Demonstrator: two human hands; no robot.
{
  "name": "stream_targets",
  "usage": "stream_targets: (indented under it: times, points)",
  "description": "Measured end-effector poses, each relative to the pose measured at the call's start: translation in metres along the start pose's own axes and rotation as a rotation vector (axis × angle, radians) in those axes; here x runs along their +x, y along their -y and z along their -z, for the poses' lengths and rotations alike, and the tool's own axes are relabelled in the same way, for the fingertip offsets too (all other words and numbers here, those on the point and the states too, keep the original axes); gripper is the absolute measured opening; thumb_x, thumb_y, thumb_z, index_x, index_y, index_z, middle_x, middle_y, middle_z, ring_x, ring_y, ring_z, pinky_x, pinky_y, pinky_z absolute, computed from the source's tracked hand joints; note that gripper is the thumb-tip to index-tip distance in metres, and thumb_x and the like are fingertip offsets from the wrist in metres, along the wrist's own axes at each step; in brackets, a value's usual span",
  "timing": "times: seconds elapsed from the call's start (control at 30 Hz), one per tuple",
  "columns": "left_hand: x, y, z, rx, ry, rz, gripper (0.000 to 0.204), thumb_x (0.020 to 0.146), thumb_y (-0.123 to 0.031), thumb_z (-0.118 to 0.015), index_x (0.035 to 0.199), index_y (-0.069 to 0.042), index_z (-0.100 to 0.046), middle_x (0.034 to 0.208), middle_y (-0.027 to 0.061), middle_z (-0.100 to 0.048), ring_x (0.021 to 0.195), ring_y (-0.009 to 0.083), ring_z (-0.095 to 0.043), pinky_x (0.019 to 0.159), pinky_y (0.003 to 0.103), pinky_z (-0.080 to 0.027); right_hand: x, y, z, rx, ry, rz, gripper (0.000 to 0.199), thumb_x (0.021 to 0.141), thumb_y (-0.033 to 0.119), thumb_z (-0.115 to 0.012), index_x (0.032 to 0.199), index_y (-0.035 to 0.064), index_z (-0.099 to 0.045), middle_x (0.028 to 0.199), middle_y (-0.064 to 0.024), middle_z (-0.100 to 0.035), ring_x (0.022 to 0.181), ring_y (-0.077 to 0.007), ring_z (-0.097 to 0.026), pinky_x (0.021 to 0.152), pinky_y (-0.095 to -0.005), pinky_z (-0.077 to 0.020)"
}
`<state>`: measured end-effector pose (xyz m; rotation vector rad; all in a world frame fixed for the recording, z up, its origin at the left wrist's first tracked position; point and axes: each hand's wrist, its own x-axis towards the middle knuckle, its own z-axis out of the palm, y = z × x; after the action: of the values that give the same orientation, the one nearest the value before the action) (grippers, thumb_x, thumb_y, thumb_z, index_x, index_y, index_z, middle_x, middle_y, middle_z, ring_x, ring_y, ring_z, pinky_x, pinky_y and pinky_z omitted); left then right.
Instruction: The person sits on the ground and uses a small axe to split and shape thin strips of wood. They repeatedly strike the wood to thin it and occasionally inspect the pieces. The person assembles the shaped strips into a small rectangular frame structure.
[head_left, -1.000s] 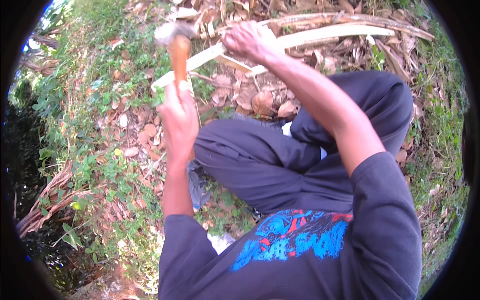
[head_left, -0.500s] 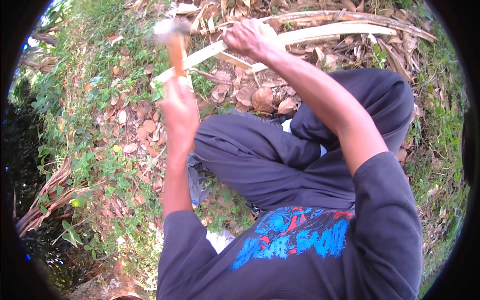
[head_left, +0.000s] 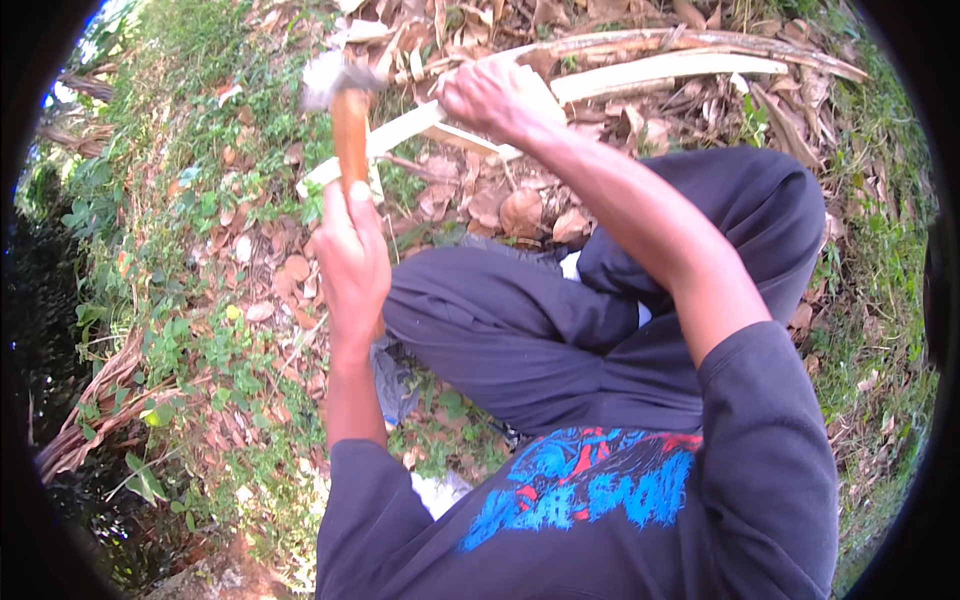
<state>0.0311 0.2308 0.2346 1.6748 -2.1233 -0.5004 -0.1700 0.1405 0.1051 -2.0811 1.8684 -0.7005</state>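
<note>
My left hand is wrapped round the wooden handle of a hammer. The hammer stands nearly upright in the view, its metal head at the far end and blurred. Beyond it and to the right, my right hand is closed on a pale wooden slat. The slat's left end runs behind the hammer handle. A shorter piece of pale wood slants off below the slat. What lies under my right palm is hidden.
Long pale wood strips extend to the right of my right hand, beside a darker curved strip. Dry brown leaves and green plants cover the ground. My folded legs lie close below the wood.
The hammer and my left hand have shifted slightly toward me, and their blur has lessened. My right hand keeps its hold, with only a small shift.
</note>
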Motion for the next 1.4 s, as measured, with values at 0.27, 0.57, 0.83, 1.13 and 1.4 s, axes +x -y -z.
stream_targets:
  times: [0.27, 0.57, 0.83, 1.13, 1.4]
  points:
    - [-0.003, 0.011, -0.007, 0.211, 0.099, -0.013, 0.033, 0.107, -0.032, -0.040, 0.099, -0.003, -0.054, 0.059, 0.0028, -0.049, 0.052, 0.0087, -0.049, 0.044, 0.029, -0.036, -0.014, 0.019, 0.021, 0.012, 0.030, 0.039, 0.044, 0.098, 0.027, -0.039, 0.064, 0.0033, -0.054, 0.054, -0.0144, -0.051, 0.046, -0.0250, -0.052, 0.045, -0.0409, -0.0475]
    - [-0.007, 0.015, -0.010, 0.257, 0.168, 0.049, 0.029, 0.106, -0.030, -0.042, 0.099, -0.004, -0.053, 0.062, 0.0026, -0.050, 0.053, 0.0095, -0.049, 0.046, 0.033, -0.038, -0.010, 0.017, 0.012, -0.348, -0.084, 0.293, 0.013, 0.092, 0.008, -0.055, 0.080, 0.0061, -0.060, 0.062, -0.0052, -0.057, 0.053, -0.0204, -0.060, 0.042, -0.0364, -0.0488]
    - [-0.019, 0.024, -0.006, 0.123, 0.008, -0.028, 0.027, 0.106, -0.024, -0.041, 0.099, 0.001, -0.048, 0.057, 0.0132, -0.052, 0.048, 0.0237, -0.054, 0.046, 0.040, -0.039, -0.008, 0.015, 0.004, -0.054, -0.042, 0.143, 0.033, 0.099, 0.018, -0.042, 0.071, 0.0048, -0.054, 0.057, -0.0088, -0.053, 0.049, -0.0178, -0.054, 0.046, -0.0371, -0.0460]
    - [-0.016, 0.012, 0.008, -0.378, -0.287, -0.018, 0.032, 0.107, -0.030, -0.038, 0.097, -0.002, -0.051, 0.060, 0.0077, -0.055, 0.048, 0.0139, -0.054, 0.042, 0.033, -0.038, -0.013, 0.019, 0.008, 0.076, -0.059, 0.016, 0.049, 0.096, 0.027, -0.035, 0.053, 0.0080, -0.049, 0.045, -0.0075, -0.042, 0.039, -0.0195, -0.040, 0.041, -0.0398, -0.0401]
    - [-0.043, 0.051, -0.016, -0.153, 0.013, 0.207, 0.030, 0.106, -0.031, -0.042, 0.102, -0.002, -0.050, 0.063, 0.0088, -0.052, 0.047, 0.0166, -0.050, 0.042, 0.032, -0.037, -0.013, 0.021, 0.012, -0.092, 0.014, 0.145, 0.027, 0.097, 0.015, -0.046, 0.074, 0.0044, -0.058, 0.058, -0.0098, -0.056, 0.052, -0.0224, -0.060, 0.043, -0.0388, -0.0466]
